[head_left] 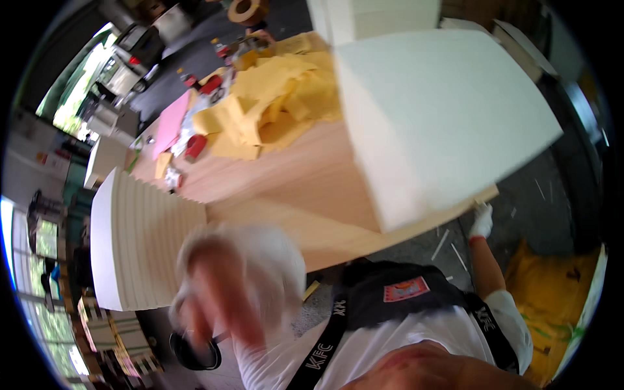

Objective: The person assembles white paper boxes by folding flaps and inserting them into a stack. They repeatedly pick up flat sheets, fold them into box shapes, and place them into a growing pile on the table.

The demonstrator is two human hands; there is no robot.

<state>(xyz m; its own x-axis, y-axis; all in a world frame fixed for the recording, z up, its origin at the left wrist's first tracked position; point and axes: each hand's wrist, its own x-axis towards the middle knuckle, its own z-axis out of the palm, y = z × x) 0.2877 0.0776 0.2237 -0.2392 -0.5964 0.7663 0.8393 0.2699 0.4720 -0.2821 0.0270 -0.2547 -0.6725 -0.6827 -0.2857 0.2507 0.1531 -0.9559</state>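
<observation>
My left hand (234,286) wears a white glove with a reddish palm. It is raised close to the camera and heavily blurred, above the near edge of the wooden table (292,188); I see nothing in it. My right hand (482,220), also in a white glove, is down at the table's near right corner, just under the edge of a large white foam block (442,110) that lies on the table and overhangs it. Whether that hand touches the block or the table edge is unclear. A stack of white sheets (140,240) stands left of my left hand.
A pile of yellow sheets (273,104) and a pink sheet (170,123) lie on the far part of the table with small red items (195,147). A tape roll (247,10) sits at the back. Yellow material (552,286) lies on the grey floor to the right.
</observation>
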